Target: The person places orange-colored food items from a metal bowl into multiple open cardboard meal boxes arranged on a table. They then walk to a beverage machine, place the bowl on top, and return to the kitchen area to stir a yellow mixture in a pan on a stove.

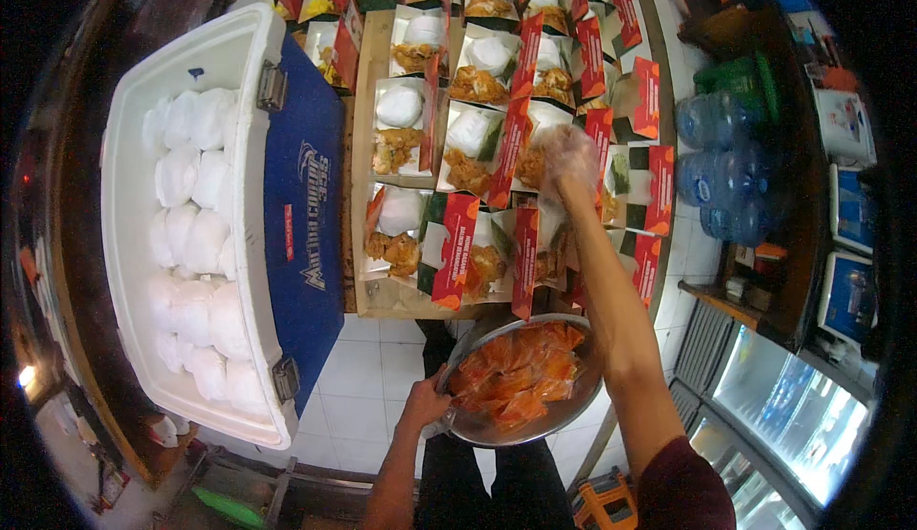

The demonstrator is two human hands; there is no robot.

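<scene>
Left hand [423, 404]: my grip is clenched on the near left rim of the metal bowl [478, 429], holding it up below the edge of the counter [382, 299].
Bowl: round, shiny, tilted a little toward me, filled with small orange sauce packets [516, 373].
Right hand [569, 159]: in a clear plastic glove, reached well out over the rows of meal boxes [465, 138]; the glove blurs my fingers, so I cannot tell whether that grip is released or closed on anything.
Meal boxes: open, packed edge to edge on the counter, each with a white wrapped rice ball [399, 106] and a piece of fried chicken [394, 148]; their red lids [455, 248] stand upright between them.
In the way: the raised lids ring my right hand, and my forearm crosses above the nearest boxes and the far rim of the bowl.
Left of the counter: a large cooler [304, 205], white inside and blue outside, lying open just beside the boxes and filled with more white wrapped rice balls.
Right side: big water bottles [718, 162] stacked beside a dark shelf [789, 272].
Below: white tiled floor [368, 377], and an orange object [604, 503] near my right elbow.
</scene>
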